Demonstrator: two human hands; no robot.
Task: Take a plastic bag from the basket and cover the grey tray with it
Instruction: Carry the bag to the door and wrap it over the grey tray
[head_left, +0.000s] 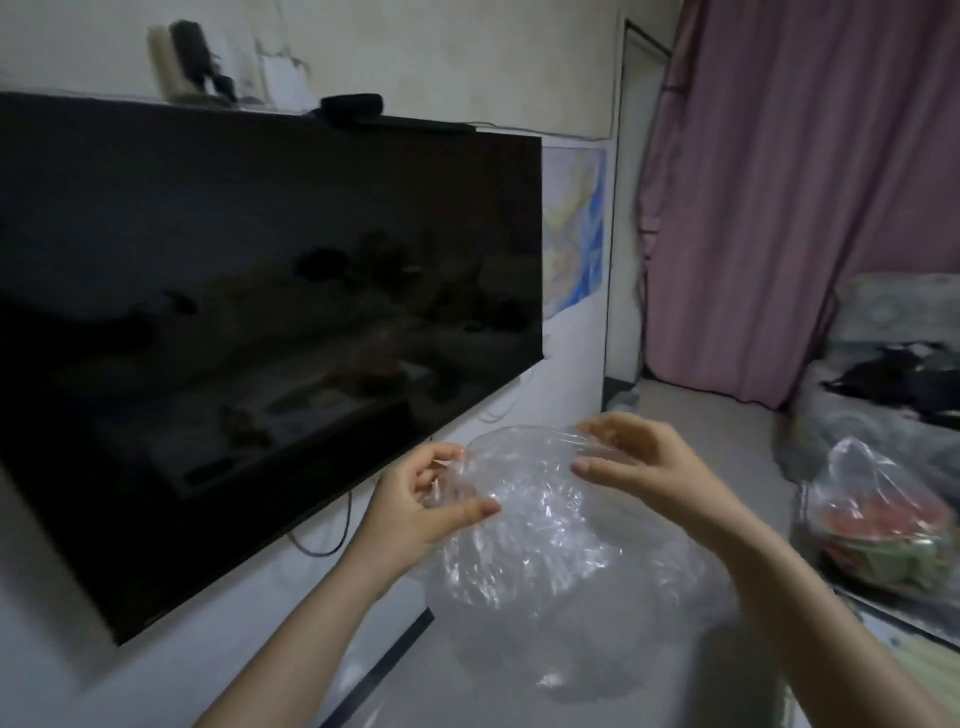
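A: Item one, the plastic bag (524, 525). We log it as clear, thin film, crinkled and glossy, billowed into a rounded pouch. It hangs in mid-air at near centre, between our two hands, with its rim uppermost.

B: Grip, please.

A: Our left hand (431, 506) pinches the left side of the rim, thumb pressed over the film against curled fingers. Our right hand (644, 460) pinches the right side of the rim, thumb below and fingers above, narrow on the plastic. Both are closed on the bag, stretching its mouth between them.

B: Surroundings?

A: We list a large television (249, 312), flat, black and glossy, on the white wall at left, with a dark cable (332, 540) looping below it. At far right, a pink curtain (779, 197) in soft vertical folds. Between them, a blue-and-yellow poster (574, 228). At right, a second clear bag (878, 514) holds something red and green; we cannot tell what. The floor (701, 405) is pale and smooth.
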